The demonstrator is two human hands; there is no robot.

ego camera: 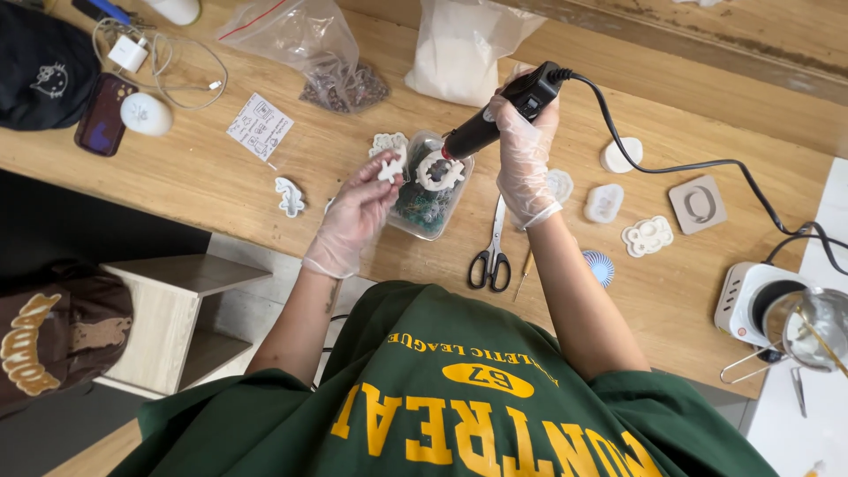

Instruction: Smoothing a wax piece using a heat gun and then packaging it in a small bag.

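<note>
Both hands gloved, clear thin gloves. Right hand (523, 152) clenched round black corded rotary tool (500, 117), tip angled down-left onto white ring-shaped cast piece (439, 171). Left hand (358, 215) pinching the white piece at its left edge w/ fingertips, held over clear plastic container (430, 196) w/ dark green bits inside. Container sits on wooden surface (221, 190), mid-frame. Tool cord (707, 165) runs right across surface twd white hot plate (751, 300) w/ metal pot, far right. Scissors (491, 247) just right of container, below right hand. Several white molds (647, 236) right of wrist, one small white cast (290, 196) left of left hand. Plastic bags (309, 44) at top, phone (102, 115) + charger top-left. Green shirt w/ yellow print at bottom.
</note>
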